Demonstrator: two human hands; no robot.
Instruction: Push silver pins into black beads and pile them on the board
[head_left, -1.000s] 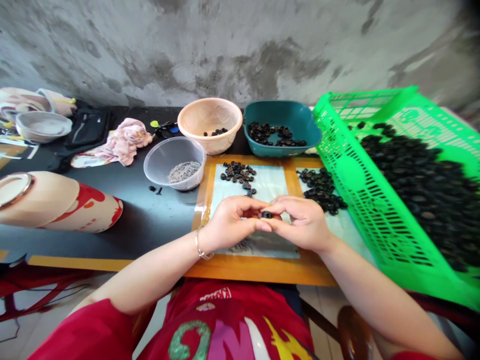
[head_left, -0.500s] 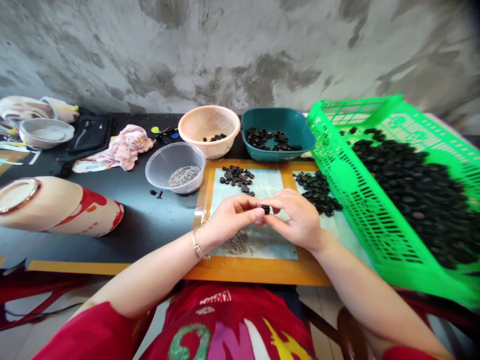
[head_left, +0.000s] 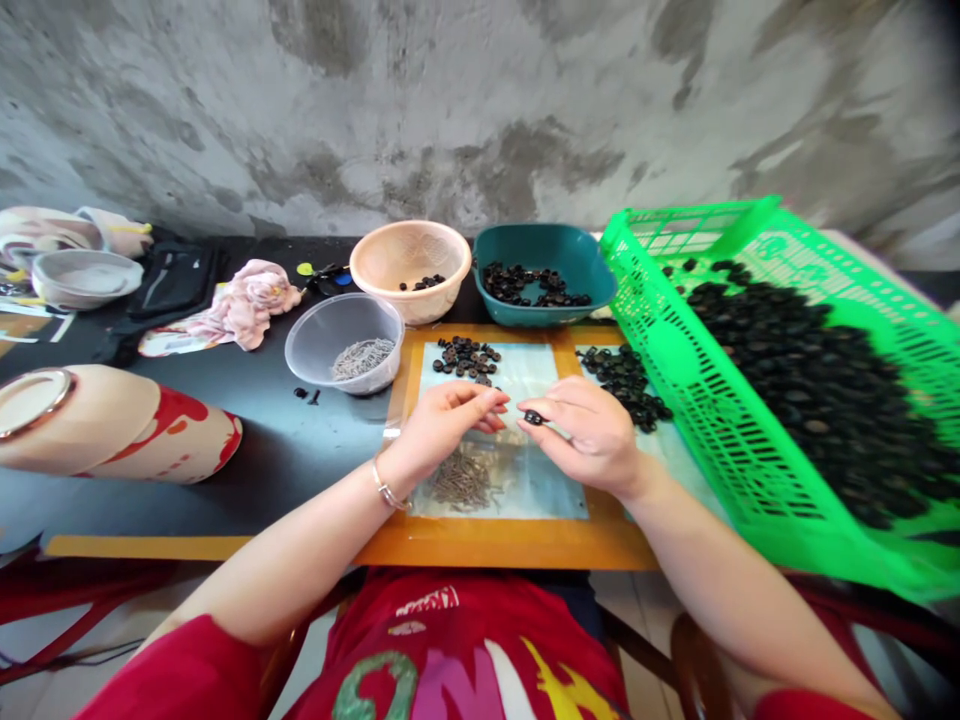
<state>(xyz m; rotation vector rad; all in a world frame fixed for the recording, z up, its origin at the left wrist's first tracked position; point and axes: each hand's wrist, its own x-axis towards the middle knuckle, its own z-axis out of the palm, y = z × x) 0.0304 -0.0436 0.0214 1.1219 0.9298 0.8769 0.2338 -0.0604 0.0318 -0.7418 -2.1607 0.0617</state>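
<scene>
My right hand [head_left: 589, 432] pinches a small black round part [head_left: 534, 417] between thumb and fingertips, above the pale work sheet [head_left: 551, 490]. Just to its left, my left hand [head_left: 457, 412] has thumb and forefinger pressed together; anything between them is too small to make out. The two hands are apart. Behind them on the sheet lies a pile of black ring-like parts [head_left: 466, 355]. Below my left hand is a heap of thin metal pins [head_left: 463, 480]. Another pile of black parts [head_left: 626, 380] lies to the right of my right hand.
A green plastic basket [head_left: 697, 400] full of black parts stands at right. Behind the sheet are a teal basin [head_left: 544, 314], a peach bowl [head_left: 411, 240] and a clear bowl [head_left: 307, 350] with metal pins. A tumbler [head_left: 120, 420] and pink cloth [head_left: 255, 305] are at left.
My hands have drawn apart; before, both met at the black part. It now stays in my right hand alone. The view has shifted slightly.
</scene>
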